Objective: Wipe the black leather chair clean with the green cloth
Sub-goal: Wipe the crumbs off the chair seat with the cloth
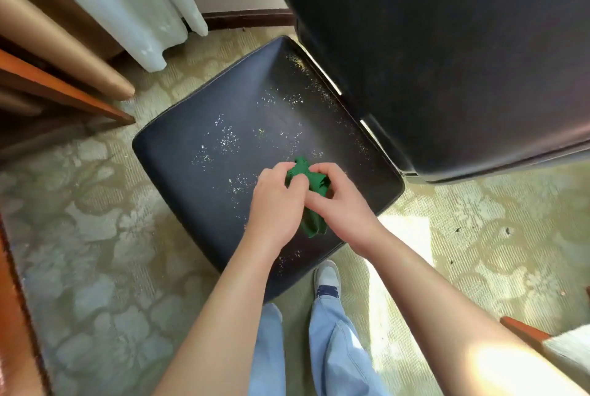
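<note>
The black leather chair fills the middle, its seat [204, 127] speckled with pale crumbs and dust and its backrest [447, 54] rising at the upper right. Above the seat's near right part, both hands hold a bunched green cloth [311, 180]. My left hand [276, 201] pinches its left side. My right hand [341, 201] grips its right side. A tail of the cloth hangs down between my wrists. My hands hide most of the cloth.
Patterned pale green carpet [95, 236] surrounds the chair. White curtains [127, 6] and wooden furniture [64, 98] stand at the upper left. My legs in light blue trousers and a shoe [327, 280] are at the seat's near edge. A wooden piece [523, 330] sits at lower right.
</note>
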Available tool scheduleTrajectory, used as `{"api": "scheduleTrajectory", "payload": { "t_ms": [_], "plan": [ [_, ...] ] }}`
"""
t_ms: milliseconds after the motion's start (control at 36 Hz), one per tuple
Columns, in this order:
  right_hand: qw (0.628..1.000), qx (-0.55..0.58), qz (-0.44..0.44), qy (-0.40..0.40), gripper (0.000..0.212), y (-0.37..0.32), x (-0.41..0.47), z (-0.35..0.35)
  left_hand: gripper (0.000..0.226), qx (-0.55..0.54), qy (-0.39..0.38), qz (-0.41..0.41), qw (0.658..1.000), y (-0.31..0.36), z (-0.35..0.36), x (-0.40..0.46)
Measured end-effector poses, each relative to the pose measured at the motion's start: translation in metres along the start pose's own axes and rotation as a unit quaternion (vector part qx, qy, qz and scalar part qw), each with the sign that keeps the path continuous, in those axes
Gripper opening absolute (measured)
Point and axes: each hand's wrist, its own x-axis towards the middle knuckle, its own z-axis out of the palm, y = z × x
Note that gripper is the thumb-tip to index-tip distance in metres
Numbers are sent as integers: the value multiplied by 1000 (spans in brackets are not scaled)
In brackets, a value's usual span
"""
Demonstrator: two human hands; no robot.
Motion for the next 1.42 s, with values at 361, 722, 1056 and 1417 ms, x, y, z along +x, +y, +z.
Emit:
{"api": "scheduleTrajectory", "payload": {
  "t_ms": [361,722,1056,1417],
  "plan": [
    [991,-9,-21,131,41,-11,60,30,44,-17,-115,21,993,-5,-51,76],
    [965,-99,-37,238,36,-36,146,3,36,150,25,80,985,-27,-86,185],
    [882,-348,-99,300,46,-41,236,-5,71,348,78,22,934,-36,-80,258],
    [909,-368,-93,171,46,-29,288,1,71,406,122,32,905,-50,-77,271]
  ]
}}
